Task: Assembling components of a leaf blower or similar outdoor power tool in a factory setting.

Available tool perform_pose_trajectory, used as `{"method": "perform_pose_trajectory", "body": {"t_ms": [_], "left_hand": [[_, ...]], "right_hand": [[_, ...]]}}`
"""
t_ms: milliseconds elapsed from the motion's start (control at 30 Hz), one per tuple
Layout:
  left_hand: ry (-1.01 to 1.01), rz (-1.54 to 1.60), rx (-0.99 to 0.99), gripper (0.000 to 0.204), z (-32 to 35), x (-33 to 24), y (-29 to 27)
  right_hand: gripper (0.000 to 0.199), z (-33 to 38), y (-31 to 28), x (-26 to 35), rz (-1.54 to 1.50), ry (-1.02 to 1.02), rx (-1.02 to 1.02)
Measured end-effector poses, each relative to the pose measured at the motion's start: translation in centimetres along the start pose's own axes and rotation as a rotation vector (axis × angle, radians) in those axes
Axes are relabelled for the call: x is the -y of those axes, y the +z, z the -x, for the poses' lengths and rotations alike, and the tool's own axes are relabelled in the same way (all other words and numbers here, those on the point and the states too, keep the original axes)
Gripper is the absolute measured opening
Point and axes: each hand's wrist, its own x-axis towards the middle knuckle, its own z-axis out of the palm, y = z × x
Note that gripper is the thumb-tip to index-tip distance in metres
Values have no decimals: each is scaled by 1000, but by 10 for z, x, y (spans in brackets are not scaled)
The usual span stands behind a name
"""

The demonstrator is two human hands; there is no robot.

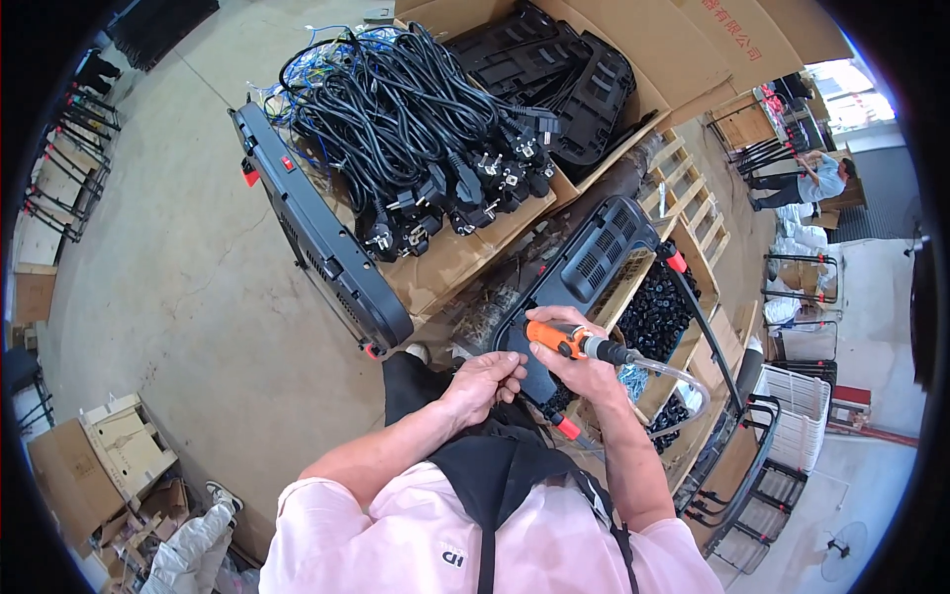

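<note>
Both hands are by the black housing (606,243): right hand (586,374) wraps fingers round an orange driver (556,338), likely for control; left hand (485,384) has fingers pinched, contents unclear.

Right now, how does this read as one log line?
left hand: partly closed, contents unclear, near black panel | right hand: gripping orange tool | ahead: black power cables

The power tool (556,339) was in the right hand (586,371), with the left hand (483,384) just left of it, both at the near end of a housing (586,259). Right of that, small parts (653,305) lay in a bin (699,267). Ahead, cables (381,109) lay heaped on a cardboard box (445,285), between a second housing (322,233) on the left and a carton (683,54) holding panels (596,94) on the right
</note>
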Motion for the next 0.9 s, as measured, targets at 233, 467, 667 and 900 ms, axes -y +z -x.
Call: {"method": "perform_pose_trajectory", "body": {"t_ms": [233,467,667,900], "left_hand": [[-1,13,-32,25,2,-3,6],[-25,183,-67,27,-11,-12,29],[-64,250,49,25,-41,-12,77],[-203,160,95,24,-79,16,137]], "right_hand": [[47,4,4,8,-78,24,-98],[53,62,-14,22,-345,4,-285],[53,87,-51,18,-334,-62,-421],[54,121,-105,-9,-340,-58,-553]]}}
